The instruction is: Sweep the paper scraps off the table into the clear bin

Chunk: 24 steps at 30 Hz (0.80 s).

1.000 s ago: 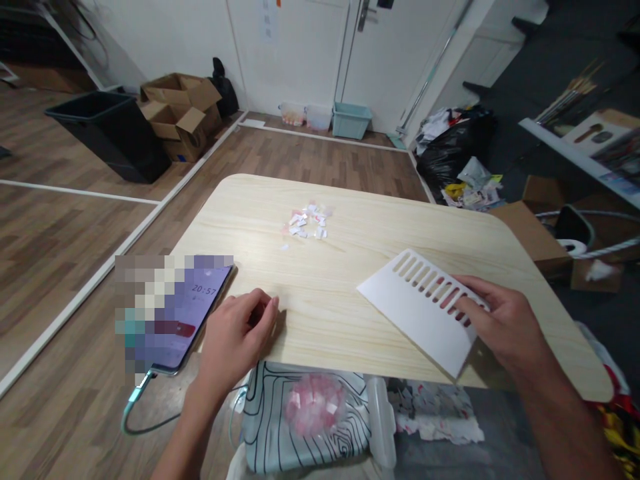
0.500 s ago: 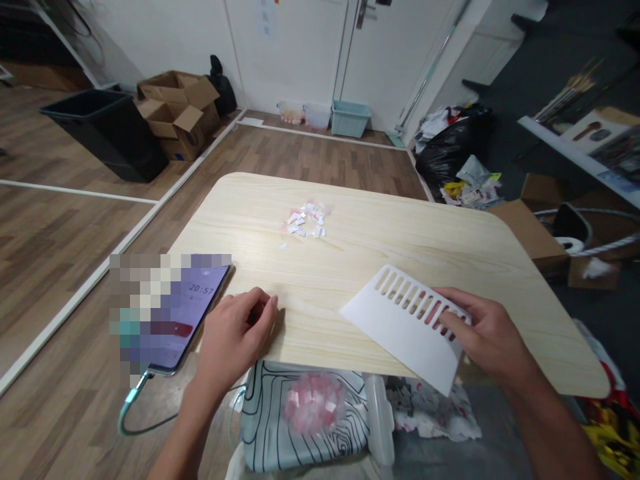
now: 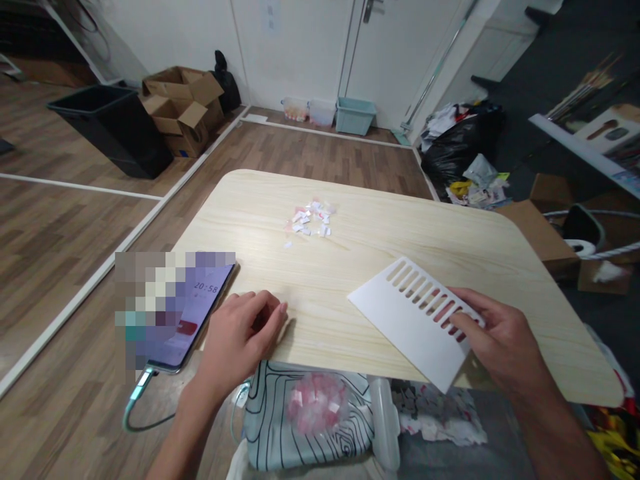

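Note:
My right hand (image 3: 493, 330) grips a white sheet (image 3: 407, 323) by its right end, thumb on top. A row of rounded slots runs along the sheet's upper edge, and my fingers show through several of them. The sheet is held tilted above the front part of the wooden table (image 3: 320, 280). My left hand (image 3: 253, 327) rests at the table's front left edge with its fingers loosely curled in; nothing shows in it. Beside it lies a phone (image 3: 200, 313) with a lit screen and a cable plugged in. Farther back is a small pile of white and pink pieces (image 3: 313, 218).
Below the front edge, a patterned cloth (image 3: 267, 413) bears a bundle of pink and clear packets (image 3: 319, 403). A translucent plastic container edge (image 3: 385, 423) is beside it. On the floor stand a black bin (image 3: 120, 133), cardboard boxes (image 3: 183, 110) and a blue tub (image 3: 355, 117).
The whole view has shifted slightly. My right hand still holds the slotted sheet in nearly the same place, and my left hand stays curled. The phone clock went from 20:57 to 20:58.

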### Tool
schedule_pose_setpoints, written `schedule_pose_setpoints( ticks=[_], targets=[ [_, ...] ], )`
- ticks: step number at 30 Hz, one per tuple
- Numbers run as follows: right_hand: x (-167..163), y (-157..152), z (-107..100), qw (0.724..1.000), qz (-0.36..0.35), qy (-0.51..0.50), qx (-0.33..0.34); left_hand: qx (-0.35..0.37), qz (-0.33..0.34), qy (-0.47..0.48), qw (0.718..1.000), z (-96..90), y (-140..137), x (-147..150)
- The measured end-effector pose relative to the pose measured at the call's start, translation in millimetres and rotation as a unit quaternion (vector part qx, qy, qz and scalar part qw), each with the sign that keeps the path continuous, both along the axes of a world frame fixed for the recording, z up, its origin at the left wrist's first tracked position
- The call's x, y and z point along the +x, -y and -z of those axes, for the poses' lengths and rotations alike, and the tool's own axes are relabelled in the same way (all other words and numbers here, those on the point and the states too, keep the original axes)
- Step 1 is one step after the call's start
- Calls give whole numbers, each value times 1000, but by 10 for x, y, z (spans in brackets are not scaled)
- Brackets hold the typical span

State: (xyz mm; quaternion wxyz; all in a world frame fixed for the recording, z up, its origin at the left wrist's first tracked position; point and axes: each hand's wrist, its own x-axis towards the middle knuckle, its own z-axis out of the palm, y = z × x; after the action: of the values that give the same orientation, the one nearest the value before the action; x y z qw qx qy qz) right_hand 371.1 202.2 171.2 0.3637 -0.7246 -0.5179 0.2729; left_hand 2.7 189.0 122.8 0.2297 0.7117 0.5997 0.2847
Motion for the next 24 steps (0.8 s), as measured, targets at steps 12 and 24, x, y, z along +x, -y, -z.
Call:
schedule_pose_setpoints(
  ticks=[12,24],
  targets=[
    [-56,117,-22,989,-117,-12,-86,-35,123,-28,991,-43,-35,24],
    [-170,132,45,989,-132,7,-63,-32,118,-19,992,-77,-50,27]
  ],
)
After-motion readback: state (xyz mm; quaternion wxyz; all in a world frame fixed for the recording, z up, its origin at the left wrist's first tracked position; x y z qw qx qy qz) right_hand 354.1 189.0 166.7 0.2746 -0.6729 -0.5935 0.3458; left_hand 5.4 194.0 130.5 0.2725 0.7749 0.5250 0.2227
